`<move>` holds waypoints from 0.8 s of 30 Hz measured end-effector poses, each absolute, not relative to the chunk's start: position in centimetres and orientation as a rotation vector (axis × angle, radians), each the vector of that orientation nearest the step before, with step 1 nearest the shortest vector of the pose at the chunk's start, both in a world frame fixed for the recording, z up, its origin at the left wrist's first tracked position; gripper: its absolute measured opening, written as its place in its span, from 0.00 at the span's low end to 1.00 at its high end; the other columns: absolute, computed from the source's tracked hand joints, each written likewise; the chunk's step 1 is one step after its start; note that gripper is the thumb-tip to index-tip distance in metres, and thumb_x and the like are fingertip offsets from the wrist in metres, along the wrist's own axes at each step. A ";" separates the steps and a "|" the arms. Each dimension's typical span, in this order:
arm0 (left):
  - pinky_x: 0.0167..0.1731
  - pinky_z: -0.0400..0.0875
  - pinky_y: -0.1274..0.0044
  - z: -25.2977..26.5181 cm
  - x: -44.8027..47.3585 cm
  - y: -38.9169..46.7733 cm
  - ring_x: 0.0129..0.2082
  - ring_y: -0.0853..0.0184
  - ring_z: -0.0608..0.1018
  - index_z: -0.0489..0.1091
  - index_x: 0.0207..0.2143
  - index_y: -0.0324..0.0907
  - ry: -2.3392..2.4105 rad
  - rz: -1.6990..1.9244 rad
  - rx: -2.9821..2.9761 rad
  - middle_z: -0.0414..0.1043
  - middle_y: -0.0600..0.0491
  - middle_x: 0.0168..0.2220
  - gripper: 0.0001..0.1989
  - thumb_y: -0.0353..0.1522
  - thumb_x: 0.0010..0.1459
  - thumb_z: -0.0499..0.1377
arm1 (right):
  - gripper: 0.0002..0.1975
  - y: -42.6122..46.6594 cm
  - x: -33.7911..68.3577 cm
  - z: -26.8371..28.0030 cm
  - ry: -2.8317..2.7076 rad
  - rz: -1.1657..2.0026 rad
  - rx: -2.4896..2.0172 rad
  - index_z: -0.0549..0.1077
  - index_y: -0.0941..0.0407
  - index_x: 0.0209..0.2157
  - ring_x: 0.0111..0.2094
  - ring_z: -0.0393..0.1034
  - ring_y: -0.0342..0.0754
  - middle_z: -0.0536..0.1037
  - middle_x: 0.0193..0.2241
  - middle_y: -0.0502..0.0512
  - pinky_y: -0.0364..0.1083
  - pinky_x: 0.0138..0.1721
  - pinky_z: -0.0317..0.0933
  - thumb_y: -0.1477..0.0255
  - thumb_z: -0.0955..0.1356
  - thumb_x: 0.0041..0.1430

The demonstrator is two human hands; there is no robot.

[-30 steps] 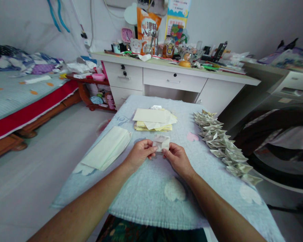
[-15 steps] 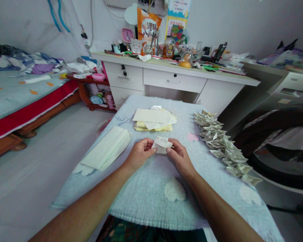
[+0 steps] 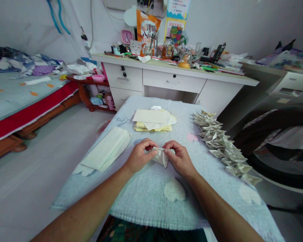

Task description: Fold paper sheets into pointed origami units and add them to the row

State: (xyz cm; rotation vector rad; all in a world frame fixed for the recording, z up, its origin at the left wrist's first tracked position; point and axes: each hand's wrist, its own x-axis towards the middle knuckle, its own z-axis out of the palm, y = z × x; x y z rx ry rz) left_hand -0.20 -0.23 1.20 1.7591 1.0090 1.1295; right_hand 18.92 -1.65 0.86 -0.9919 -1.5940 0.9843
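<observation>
A small folded piece of paper [image 3: 161,158] is held above the cloth-covered table [image 3: 141,198]. My left hand [image 3: 140,155] pinches its left side, and my right hand [image 3: 179,157] pinches its right side. The paper's lower part hangs down to a point below my fingers. Beyond my hands lies a stack of white and yellowish paper [image 3: 153,117]. To the left, a bundle of pale paper sheets [image 3: 106,149] rests at a slant. Several folded paper pieces [image 3: 221,143] stand nested in a long row on the right.
A white desk [image 3: 174,80] crowded with jars, an orange bag [image 3: 147,30] and a pink clock [image 3: 126,36] stands behind the table. On the left is a bed [image 3: 32,111] with a red edge. A washing machine [image 3: 293,90] stands close on the right.
The paper, held flatter with writing showing before, is now turned and bent so a pointed part hangs below. My right fingers have moved slightly inward along its upper edge.
</observation>
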 end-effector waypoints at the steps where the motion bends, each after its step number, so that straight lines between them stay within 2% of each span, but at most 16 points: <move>1: 0.34 0.62 0.78 1.2 -0.2 -0.2 0.32 0.70 0.68 0.73 0.32 0.38 1.002 1.141 1.747 0.65 0.55 0.30 0.07 0.33 0.52 0.61 | 0.09 -1.7 18.9 0.8 -1.564 1.020 -0.987 0.70 0.55 0.30 0.35 0.66 0.47 0.72 0.30 0.52 0.46 0.39 0.60 0.64 0.68 0.58; 5: 0.33 0.62 0.79 1.1 -0.1 -0.2 0.29 0.71 0.68 0.71 0.28 0.38 1.010 1.149 1.638 0.65 0.56 0.27 0.07 0.34 0.54 0.60 | 0.11 -1.8 18.9 0.6 -1.467 1.135 -0.976 0.70 0.55 0.30 0.30 0.62 0.45 0.70 0.28 0.51 0.44 0.32 0.58 0.62 0.68 0.58; 8: 0.30 0.62 0.80 1.1 0.0 -0.3 0.26 0.72 0.66 0.69 0.25 0.38 1.023 1.178 1.579 0.63 0.57 0.24 0.09 0.34 0.54 0.60 | 0.11 -1.7 18.8 0.4 -1.441 1.184 -0.965 0.69 0.55 0.30 0.29 0.61 0.44 0.69 0.27 0.51 0.43 0.31 0.57 0.62 0.68 0.58; 17: 0.32 0.63 0.79 1.9 -0.2 -0.8 0.28 0.71 0.68 0.70 0.28 0.39 1.060 1.277 1.819 0.65 0.56 0.26 0.06 0.32 0.56 0.60 | 0.10 -1.9 18.6 0.9 -1.604 1.079 -0.994 0.70 0.56 0.31 0.32 0.63 0.45 0.71 0.28 0.51 0.45 0.38 0.58 0.64 0.67 0.59; 24: 0.31 0.63 0.79 1.6 -0.7 -0.7 0.28 0.71 0.69 0.70 0.26 0.38 0.991 1.250 1.764 0.66 0.55 0.26 0.10 0.34 0.57 0.59 | 0.10 -2.1 18.3 1.0 -1.716 1.052 -1.020 0.69 0.56 0.29 0.31 0.63 0.45 0.69 0.27 0.50 0.44 0.38 0.58 0.65 0.66 0.60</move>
